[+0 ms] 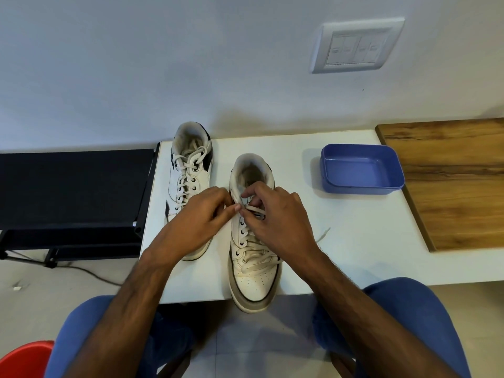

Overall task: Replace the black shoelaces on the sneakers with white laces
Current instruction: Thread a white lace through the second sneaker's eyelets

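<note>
Two white high-top sneakers stand on the white counter (354, 255), heels toward the wall. The near sneaker (255, 276) has its toe hanging over the counter's front edge; it serves as the landmark here. Its white lace (252, 259) is threaded through the lower eyelets, and one loose lace end (323, 234) trails onto the counter just right of it. The left hand (201, 216) and right hand (275, 216) meet at the upper eyelets of this sneaker. The left grip pinches the lace between thumb and forefinger at the shoe's left edge; the right grip, fingers curled, grasps a loop of the same lace over the tongue. The second sneaker (189, 170) sits just left of and behind the landmark, already fully laced in white. A blue plastic tub (361, 169) rests to the right and behind, beside a wooden board (450, 181). Left of the counter stands a black rack (73, 186).
</note>
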Demonstrator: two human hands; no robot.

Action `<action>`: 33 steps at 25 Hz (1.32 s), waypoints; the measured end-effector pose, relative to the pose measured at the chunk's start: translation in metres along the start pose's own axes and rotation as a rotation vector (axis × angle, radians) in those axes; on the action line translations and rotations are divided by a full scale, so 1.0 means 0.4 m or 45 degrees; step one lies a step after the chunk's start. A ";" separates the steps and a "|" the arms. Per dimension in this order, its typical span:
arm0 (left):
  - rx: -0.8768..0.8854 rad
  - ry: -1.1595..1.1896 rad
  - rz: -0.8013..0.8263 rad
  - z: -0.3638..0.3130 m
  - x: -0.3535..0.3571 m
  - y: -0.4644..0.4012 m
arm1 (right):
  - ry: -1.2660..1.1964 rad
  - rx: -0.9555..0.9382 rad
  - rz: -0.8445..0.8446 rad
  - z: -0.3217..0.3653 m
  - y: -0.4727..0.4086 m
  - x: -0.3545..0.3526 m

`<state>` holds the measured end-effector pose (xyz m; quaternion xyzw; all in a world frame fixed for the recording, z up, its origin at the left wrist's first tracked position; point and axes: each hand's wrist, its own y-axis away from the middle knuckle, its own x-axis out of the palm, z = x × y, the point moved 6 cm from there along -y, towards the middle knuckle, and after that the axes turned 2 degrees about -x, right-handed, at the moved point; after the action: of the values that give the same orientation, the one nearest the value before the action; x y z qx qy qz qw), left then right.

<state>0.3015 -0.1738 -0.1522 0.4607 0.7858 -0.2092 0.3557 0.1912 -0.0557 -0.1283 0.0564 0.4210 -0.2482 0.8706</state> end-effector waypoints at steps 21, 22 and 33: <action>-0.021 -0.212 -0.003 -0.030 -0.007 0.004 | 0.049 -0.035 0.031 0.003 -0.002 0.007; 0.012 -0.148 0.065 -0.030 -0.009 0.005 | 0.047 -0.027 0.037 0.001 -0.002 0.006; -0.217 0.125 -0.229 0.027 -0.056 0.017 | 0.027 -0.059 0.025 0.004 -0.006 0.005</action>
<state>0.3186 -0.1905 -0.1426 0.3661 0.8553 -0.1498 0.3346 0.1924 -0.0590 -0.1285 0.0428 0.4352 -0.2291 0.8697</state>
